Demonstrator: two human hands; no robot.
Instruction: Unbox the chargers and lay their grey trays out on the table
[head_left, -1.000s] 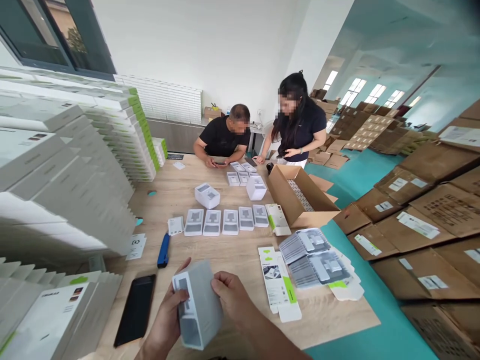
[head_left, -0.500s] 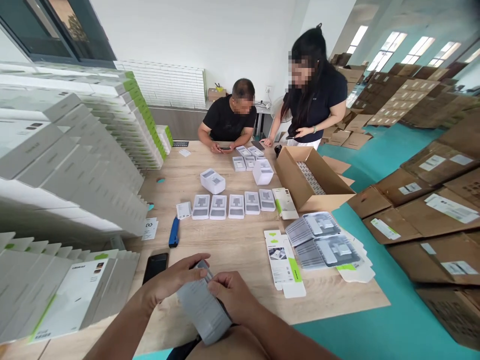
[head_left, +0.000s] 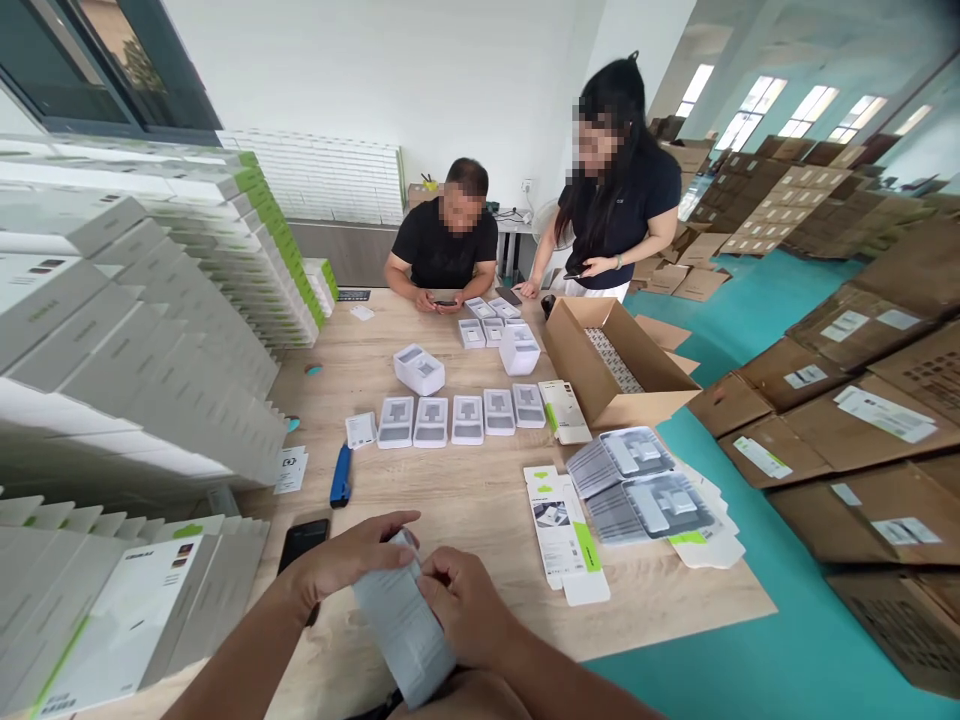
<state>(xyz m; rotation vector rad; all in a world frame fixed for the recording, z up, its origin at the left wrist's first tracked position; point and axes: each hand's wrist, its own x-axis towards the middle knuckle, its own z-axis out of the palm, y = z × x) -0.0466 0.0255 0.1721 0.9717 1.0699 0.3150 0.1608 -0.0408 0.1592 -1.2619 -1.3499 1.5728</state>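
A thick stack of white printed leaflets point(head_left: 405, 625) is tilted close against my body at the table's front edge. My left hand point(head_left: 352, 560) wraps over its upper left end, thumb on top. On the stack's right edge my right hand point(head_left: 469, 605) is closed, thumb and bent finger pinching near the upper corner. Whether a single leaflet is parted from the rest there, I cannot tell. Partly behind my left wrist lies a black phone point(head_left: 301, 545). A blue box cutter point(head_left: 341, 478) lies farther up the table, beyond my left hand.
White trays point(head_left: 468, 420) stand in a row mid-table. Right of them are a flattened printed box point(head_left: 559, 535), stacked clear-lidded trays point(head_left: 652, 490) and an open carton point(head_left: 619, 375). White boxes point(head_left: 150, 300) tower at left. Two people point(head_left: 442, 240) are across the table, each with a phone.
The view has shifted slightly. My hands keep nearly the same hold, and the leaflet stack's face has turned a little more towards me.
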